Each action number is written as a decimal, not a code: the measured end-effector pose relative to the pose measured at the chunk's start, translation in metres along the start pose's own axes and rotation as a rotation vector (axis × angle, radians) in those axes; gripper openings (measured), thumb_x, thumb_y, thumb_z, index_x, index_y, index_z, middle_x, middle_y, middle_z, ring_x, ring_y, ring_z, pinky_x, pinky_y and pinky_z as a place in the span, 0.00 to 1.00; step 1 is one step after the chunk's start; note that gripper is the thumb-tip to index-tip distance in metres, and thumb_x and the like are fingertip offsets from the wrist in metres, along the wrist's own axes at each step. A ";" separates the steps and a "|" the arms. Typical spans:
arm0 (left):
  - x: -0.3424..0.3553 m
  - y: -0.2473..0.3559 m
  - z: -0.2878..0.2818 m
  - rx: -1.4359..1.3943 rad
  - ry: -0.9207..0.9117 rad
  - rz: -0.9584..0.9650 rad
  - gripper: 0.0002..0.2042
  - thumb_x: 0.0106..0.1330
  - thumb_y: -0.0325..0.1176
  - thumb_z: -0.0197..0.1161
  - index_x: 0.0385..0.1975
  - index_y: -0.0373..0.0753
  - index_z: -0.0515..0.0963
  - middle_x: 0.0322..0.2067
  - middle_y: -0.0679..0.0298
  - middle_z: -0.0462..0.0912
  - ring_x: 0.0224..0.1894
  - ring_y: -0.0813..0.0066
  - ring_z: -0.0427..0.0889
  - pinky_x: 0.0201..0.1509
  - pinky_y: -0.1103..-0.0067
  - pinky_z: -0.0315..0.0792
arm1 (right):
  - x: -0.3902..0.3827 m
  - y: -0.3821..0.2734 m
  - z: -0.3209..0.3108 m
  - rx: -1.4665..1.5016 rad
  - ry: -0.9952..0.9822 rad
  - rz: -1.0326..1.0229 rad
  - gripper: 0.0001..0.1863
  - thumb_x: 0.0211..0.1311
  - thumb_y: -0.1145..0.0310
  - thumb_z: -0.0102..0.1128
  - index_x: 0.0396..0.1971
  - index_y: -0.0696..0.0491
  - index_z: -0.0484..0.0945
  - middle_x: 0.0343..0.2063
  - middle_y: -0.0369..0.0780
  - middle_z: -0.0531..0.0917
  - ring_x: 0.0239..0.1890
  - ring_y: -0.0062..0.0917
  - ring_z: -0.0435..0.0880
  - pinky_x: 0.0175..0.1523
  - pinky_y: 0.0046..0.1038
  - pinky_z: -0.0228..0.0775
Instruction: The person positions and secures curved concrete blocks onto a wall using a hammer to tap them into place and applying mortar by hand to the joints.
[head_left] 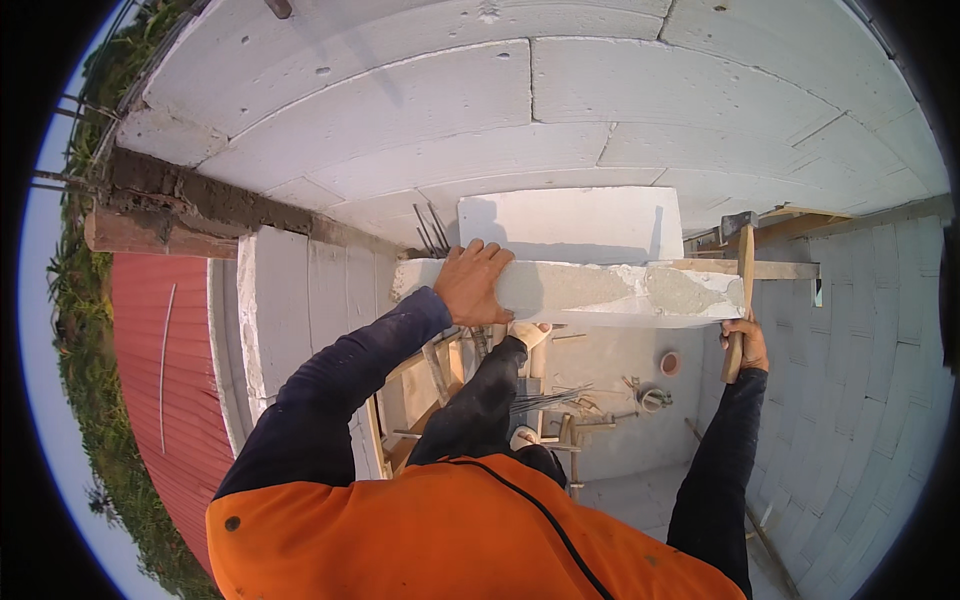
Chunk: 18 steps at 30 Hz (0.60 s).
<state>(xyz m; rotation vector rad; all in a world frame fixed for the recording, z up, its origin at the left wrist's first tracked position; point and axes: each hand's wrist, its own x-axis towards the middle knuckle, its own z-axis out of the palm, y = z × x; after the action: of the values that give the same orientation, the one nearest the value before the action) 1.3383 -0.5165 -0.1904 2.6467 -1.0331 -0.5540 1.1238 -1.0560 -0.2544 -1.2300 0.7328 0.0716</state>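
A long white aerated block [580, 290] lies across in front of me, with a rough, broken patch toward its right end. My left hand [474, 284] grips the block near its left end, fingers over the far edge and thumb on the near side. In my right hand [747, 346] is a hammer [746, 265], held by its wooden handle beside the block's right end. The hammer's dark metal head points up and away from me. Just behind the long block is another white block [590, 215] with a smooth face.
A tall white block wall [620, 90] rises ahead, and another wall [850, 330] stands at right. Steel rods [432, 230] stick up behind my left hand. Far below lies a floor with a bucket [652, 399] and a reddish pot [670, 363]. A red roof [165, 370] is at left.
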 end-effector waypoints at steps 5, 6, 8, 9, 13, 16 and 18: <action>0.086 -0.037 -0.002 -0.045 -0.111 -0.039 0.46 0.45 0.55 0.81 0.65 0.35 0.74 0.58 0.53 0.79 0.63 0.51 0.74 0.68 0.52 0.68 | 0.091 -0.015 0.009 -0.039 0.008 0.028 0.19 0.55 0.74 0.67 0.49 0.54 0.78 0.28 0.34 0.79 0.26 0.22 0.79 0.26 0.27 0.74; 0.099 -0.043 -0.002 -0.058 -0.130 -0.056 0.47 0.45 0.55 0.81 0.65 0.34 0.74 0.59 0.52 0.78 0.64 0.51 0.73 0.69 0.51 0.68 | 0.105 -0.017 0.012 -0.058 0.032 0.046 0.16 0.56 0.73 0.67 0.45 0.54 0.78 0.27 0.35 0.79 0.25 0.22 0.78 0.26 0.28 0.74; 0.122 -0.055 0.000 -0.081 -0.170 -0.086 0.49 0.45 0.55 0.81 0.67 0.34 0.72 0.62 0.51 0.78 0.66 0.49 0.73 0.70 0.49 0.66 | 0.132 -0.013 0.023 -0.020 0.053 0.060 0.14 0.56 0.73 0.67 0.43 0.54 0.79 0.26 0.35 0.79 0.24 0.23 0.78 0.27 0.28 0.74; 0.133 -0.062 0.004 -0.076 -0.177 -0.096 0.50 0.45 0.55 0.81 0.68 0.33 0.72 0.63 0.50 0.77 0.68 0.48 0.72 0.71 0.48 0.66 | 0.144 -0.012 0.026 -0.003 0.070 0.065 0.13 0.56 0.72 0.66 0.42 0.54 0.79 0.25 0.35 0.79 0.23 0.24 0.78 0.27 0.28 0.74; 0.165 -0.086 0.019 -0.080 -0.207 -0.095 0.53 0.43 0.54 0.82 0.71 0.32 0.70 0.68 0.45 0.75 0.72 0.44 0.70 0.74 0.49 0.65 | 0.181 -0.007 0.026 -0.049 0.114 0.143 0.12 0.57 0.69 0.68 0.40 0.54 0.79 0.25 0.35 0.79 0.22 0.23 0.78 0.27 0.27 0.74; 0.192 -0.095 0.021 -0.142 -0.267 -0.089 0.53 0.43 0.54 0.82 0.70 0.31 0.72 0.66 0.41 0.76 0.71 0.43 0.72 0.74 0.55 0.68 | 0.197 -0.006 0.033 -0.035 0.176 0.138 0.13 0.60 0.64 0.70 0.41 0.51 0.79 0.25 0.33 0.78 0.22 0.21 0.77 0.25 0.24 0.71; 0.201 -0.101 0.023 -0.170 -0.281 -0.109 0.51 0.42 0.54 0.82 0.68 0.31 0.74 0.64 0.39 0.78 0.69 0.43 0.75 0.73 0.59 0.71 | 0.204 -0.012 0.055 0.007 0.153 0.136 0.14 0.62 0.60 0.72 0.41 0.49 0.78 0.25 0.31 0.76 0.22 0.19 0.76 0.24 0.23 0.71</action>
<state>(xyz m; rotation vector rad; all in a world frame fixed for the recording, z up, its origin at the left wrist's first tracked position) 1.5244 -0.5842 -0.2984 2.5334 -0.8705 -1.0141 1.3121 -1.0794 -0.3480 -1.1865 0.9486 0.0873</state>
